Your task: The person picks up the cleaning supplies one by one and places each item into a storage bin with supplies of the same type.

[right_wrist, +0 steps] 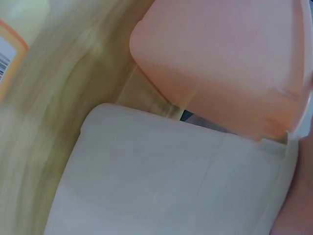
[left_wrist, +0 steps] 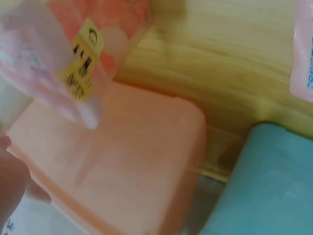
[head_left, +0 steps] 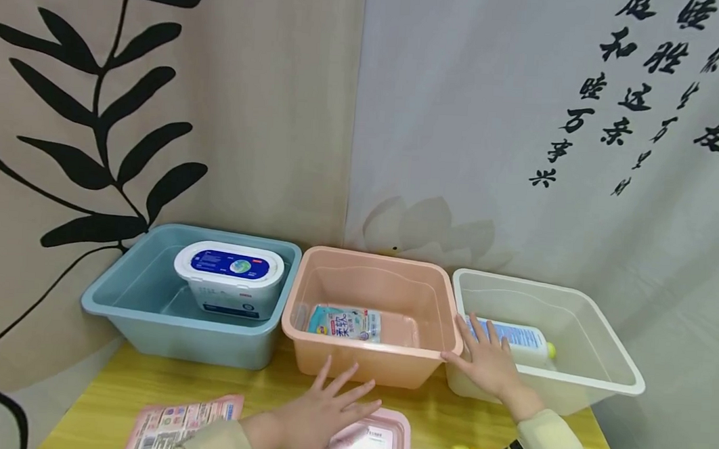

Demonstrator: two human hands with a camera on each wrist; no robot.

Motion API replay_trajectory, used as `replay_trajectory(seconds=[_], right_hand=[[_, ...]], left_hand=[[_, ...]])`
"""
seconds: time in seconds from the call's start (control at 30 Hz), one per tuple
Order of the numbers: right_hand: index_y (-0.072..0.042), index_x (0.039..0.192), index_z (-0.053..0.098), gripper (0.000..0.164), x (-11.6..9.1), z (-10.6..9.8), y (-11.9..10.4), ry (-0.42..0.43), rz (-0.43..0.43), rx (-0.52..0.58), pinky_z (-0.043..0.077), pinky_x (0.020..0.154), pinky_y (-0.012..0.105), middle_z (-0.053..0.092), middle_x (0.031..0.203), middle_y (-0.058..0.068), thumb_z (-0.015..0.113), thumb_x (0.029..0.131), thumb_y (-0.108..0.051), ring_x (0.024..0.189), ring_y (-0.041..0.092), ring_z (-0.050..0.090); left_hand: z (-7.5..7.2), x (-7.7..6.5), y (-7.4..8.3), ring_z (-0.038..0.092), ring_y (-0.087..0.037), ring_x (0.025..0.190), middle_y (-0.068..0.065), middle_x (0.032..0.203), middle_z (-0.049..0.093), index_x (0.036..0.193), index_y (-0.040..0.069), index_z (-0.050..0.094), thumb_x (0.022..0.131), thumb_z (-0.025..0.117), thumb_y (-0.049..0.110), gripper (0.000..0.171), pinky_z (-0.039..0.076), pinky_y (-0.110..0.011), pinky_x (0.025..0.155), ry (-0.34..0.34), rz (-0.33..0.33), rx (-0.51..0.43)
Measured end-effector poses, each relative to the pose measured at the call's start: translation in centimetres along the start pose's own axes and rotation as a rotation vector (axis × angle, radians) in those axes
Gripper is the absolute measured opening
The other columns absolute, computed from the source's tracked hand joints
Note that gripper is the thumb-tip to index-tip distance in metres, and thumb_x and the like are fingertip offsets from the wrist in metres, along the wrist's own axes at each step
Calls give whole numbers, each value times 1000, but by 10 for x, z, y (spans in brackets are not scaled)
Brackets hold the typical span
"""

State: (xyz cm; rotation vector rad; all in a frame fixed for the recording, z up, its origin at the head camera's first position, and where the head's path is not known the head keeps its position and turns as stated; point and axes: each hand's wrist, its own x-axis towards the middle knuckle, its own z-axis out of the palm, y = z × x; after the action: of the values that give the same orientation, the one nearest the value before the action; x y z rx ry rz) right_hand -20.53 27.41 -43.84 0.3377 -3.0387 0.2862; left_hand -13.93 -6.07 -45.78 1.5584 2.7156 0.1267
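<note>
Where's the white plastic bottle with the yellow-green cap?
Head view, right side: the bottle lies inside the white plastic bin, right of the peach plastic bin, partly hidden behind the right hand.

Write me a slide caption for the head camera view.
Left hand outspread by a pink pack, right hand at the white bin, peach bin and blue bin alongside.

The left bin (head_left: pixel 188 343) is blue, the middle bin (head_left: pixel 358 365) peach, the right bin (head_left: pixel 526 298) white, the box (head_left: pixel 401 444) pink. Yellow wood grain streaks the table (head_left: pixel 429 408); black leaves (head_left: pixel 137 97) pattern the beige curtain (head_left: pixel 274 111).
</note>
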Motion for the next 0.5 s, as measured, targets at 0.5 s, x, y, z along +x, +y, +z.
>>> replay_trajectory(seconds=[0.5], right_hand=[[-10, 147, 29, 77, 3, 2, 1, 5, -25, -7, 25, 101, 70, 26, 153, 17, 49, 89, -57, 137, 43, 28]], left_hand=[[25, 4, 1, 11, -40, 143, -2, 159, 11, 151, 30, 16, 76, 35, 83, 93, 9, -69, 107, -51, -11, -55]])
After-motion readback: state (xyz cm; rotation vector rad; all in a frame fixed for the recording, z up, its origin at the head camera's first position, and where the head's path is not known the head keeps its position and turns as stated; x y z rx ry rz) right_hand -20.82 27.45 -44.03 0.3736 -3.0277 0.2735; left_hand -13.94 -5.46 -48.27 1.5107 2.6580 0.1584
